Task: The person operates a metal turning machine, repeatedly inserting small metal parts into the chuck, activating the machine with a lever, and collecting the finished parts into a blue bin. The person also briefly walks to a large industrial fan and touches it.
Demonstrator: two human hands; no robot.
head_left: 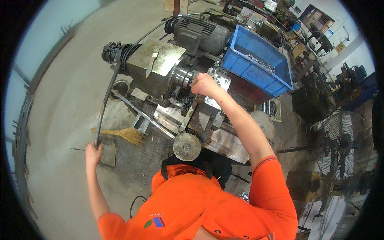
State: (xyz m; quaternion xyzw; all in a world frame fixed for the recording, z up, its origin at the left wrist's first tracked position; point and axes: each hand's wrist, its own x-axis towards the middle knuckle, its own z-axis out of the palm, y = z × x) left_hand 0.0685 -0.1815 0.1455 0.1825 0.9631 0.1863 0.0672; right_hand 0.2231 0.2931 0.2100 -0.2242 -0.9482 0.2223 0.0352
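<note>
My left hand (93, 154) is wrapped round the lower end of a long dark metal lever (105, 102), which rises to the pulley end of a small lathe-like machine. My right hand (204, 85) is closed right beside the shiny round spindle (183, 77); whatever its fingers hold is hidden. Just right of that hand stands a bright metal tool block (220, 80). A brush (152, 63) with a pale handle lies on the flat top of the headstock (168, 60). In front of my body is a round metal handwheel (187, 147).
A blue plastic bin (256, 60) with small metal pieces stands behind the tool block, next to a motor (200, 34). A straw broom (124, 135) and a dustpan (108, 155) lie on the floor at left. To the right stands a fan (338, 140).
</note>
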